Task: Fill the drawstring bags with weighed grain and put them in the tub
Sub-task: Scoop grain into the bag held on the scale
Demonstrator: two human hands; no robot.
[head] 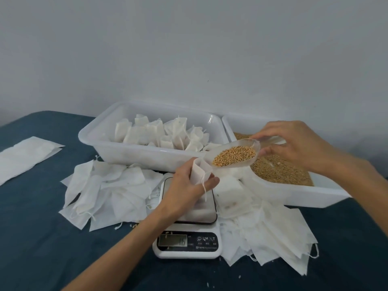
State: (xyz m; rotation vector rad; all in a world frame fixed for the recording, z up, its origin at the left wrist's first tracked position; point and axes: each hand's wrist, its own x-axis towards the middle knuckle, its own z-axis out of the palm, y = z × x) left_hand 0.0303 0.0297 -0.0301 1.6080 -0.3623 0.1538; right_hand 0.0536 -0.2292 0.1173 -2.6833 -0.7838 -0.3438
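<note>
Floppy, featherlight bag [200,172] is being pinched open at its mouth by left hand [186,185]; grain scoop [235,155] is being gripped by right hand [294,143] — probably spills easily.

The cloth [42,238] covering the surface was dark teal, plain and unpatterned. Both tubs, the left tub [130,153] and the right tub [294,193], were translucent white. The grain [279,171] in the right tub was golden tan, as was the heap in the clear scoop [235,155]. The drawstring bags [109,194] were white with pale strings. The scale [188,244] was white, with a silver platform, a black front panel and a grey display. The wall [189,49] was pale grey.
</note>
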